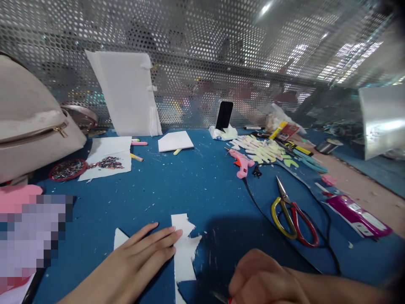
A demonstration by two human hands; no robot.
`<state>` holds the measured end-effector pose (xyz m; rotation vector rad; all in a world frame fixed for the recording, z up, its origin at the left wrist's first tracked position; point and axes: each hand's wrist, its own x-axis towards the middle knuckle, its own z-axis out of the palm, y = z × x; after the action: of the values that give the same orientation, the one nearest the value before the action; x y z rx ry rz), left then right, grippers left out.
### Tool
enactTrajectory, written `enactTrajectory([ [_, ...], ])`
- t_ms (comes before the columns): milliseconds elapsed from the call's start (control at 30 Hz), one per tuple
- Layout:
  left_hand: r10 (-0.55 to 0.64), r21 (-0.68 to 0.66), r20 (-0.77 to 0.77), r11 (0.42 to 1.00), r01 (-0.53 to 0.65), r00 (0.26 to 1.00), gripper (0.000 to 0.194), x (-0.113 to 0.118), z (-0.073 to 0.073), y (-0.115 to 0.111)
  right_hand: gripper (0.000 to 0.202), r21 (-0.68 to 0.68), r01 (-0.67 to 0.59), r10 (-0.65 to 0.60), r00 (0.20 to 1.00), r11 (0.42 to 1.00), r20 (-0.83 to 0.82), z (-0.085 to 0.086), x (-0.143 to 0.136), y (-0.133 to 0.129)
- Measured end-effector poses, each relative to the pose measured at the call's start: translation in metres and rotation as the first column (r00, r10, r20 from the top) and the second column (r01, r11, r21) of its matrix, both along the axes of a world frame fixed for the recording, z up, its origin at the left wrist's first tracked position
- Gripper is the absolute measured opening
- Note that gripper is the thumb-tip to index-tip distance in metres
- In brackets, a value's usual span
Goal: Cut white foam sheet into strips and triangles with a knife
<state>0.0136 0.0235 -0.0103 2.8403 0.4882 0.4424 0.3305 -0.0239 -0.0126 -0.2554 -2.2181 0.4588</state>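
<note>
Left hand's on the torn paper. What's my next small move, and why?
I'd probably slide the left hand slightly down the torn white paper: its fingertips press only the upper part, while the lower end looks unheld, and the right hand, closed on a thin object, is near that end.

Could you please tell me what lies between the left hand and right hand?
In the head view: torn white paper, partly under the left hand, then shadowed blue tabletop and the thin tool in the right hand.
</note>
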Motion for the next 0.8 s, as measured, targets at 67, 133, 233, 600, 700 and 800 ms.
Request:
enactTrajectory([
  [67,-0.005,-0.030,-0.015,1.000,0.004,1.000,0.076,0.000,0.003,0.001,0.017,0.010,0.050,-0.050,0.999,0.999,-0.008,0.009,-0.004,0.004],
  [133,0.000,-0.058,-0.017,0.998,-0.001,1.000,0.080,0.000,0.004,0.001,0.015,-0.023,0.111,-0.109,0.992,0.994,0.067,0.017,-0.009,0.006],
  [233,0.012,-0.086,0.009,0.996,-0.011,1.000,0.087,-0.001,0.004,0.001,0.011,-0.058,0.130,-0.120,0.981,0.990,0.154,0.024,-0.012,0.007],
  [600,0.024,-0.098,0.019,0.995,-0.022,1.000,0.100,-0.002,0.001,0.001,0.016,0.059,0.102,-0.107,0.989,0.993,0.105,0.005,-0.019,0.005],
  [700,0.016,-0.078,0.022,0.997,-0.014,1.000,0.099,-0.002,0.003,0.002,0.018,0.070,0.097,-0.103,0.990,0.993,0.092,0.004,-0.022,0.005],
  [800,0.020,-0.072,0.008,0.997,-0.019,1.000,0.099,-0.002,0.005,0.002,0.022,0.065,0.094,-0.099,0.992,0.993,0.079,0.009,-0.023,0.007],
])
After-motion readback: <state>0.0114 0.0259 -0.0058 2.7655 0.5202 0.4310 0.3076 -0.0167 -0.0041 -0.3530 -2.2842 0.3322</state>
